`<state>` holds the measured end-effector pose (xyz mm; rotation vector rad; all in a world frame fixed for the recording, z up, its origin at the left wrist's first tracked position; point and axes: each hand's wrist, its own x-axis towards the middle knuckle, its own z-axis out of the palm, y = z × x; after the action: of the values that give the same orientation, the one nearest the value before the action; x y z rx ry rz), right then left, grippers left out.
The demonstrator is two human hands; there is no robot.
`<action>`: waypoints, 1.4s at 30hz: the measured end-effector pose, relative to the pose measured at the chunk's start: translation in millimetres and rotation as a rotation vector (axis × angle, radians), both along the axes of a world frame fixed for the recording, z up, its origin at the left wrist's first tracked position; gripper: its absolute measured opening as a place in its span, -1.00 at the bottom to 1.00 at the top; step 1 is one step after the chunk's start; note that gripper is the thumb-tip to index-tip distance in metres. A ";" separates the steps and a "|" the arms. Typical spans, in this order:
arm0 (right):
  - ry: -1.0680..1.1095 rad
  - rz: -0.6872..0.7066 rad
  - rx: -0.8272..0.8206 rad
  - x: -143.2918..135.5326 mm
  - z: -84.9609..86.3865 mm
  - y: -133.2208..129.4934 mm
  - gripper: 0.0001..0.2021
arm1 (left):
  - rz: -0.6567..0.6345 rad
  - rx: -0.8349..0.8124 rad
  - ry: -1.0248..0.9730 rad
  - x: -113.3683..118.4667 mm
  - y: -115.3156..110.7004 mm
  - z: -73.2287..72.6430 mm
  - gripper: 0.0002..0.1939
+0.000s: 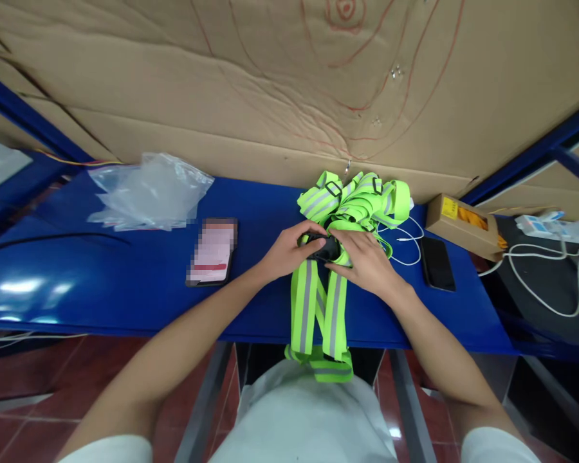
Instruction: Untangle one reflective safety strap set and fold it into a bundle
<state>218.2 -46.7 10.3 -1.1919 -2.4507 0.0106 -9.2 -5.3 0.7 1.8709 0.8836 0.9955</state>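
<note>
We are working the black buckle (pixel 324 247) of a neon reflective strap vest (pixel 318 302) at the counter (pixel 125 283) centre; our left hand (pixel 289 252) is pinching it from 9 o'clock and our right hand (pixel 364 260) is gripping it from 3 o'clock. The vest's straps are hanging over the near edge toward 6 o'clock, with a pile of vests (pixel 354 199) at 12 o'clock. We judge the clasp is being adjusted; next comes a steady two-handed pull
</note>
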 end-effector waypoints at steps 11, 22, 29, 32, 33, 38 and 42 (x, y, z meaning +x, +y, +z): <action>-0.008 -0.071 0.269 3.3 -1.5 0.1 -0.68 | -0.118 -0.053 0.055 -12.8 -0.1 18.5 -0.58; 0.335 -0.143 0.132 -11.6 18.1 -21.8 -0.46 | -0.119 0.199 -0.022 -1.7 -33.4 41.8 -0.66; 0.886 0.230 -0.696 -22.3 89.3 -35.6 -0.25 | 0.246 0.886 0.277 -15.9 -71.0 113.5 -0.52; 1.054 0.198 -0.970 -26.2 103.4 -34.1 -0.28 | 0.360 1.015 0.270 -24.9 -85.5 147.8 -0.50; 1.082 0.167 -1.000 -28.1 106.8 -33.4 -0.28 | 0.414 1.064 0.280 -26.5 -89.1 154.8 -0.53; 1.095 0.046 -0.680 -40.8 112.9 -36.0 -0.25 | 0.583 1.038 0.314 -19.9 -90.0 152.0 -0.70; 1.051 0.005 -0.636 -45.5 96.0 -36.3 -0.33 | 0.518 0.884 0.289 -4.6 -75.1 133.1 -0.78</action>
<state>172.7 -83.0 106.3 -0.9958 -1.5089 1.1664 -13.8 -80.4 133.8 2.6342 1.2672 1.6436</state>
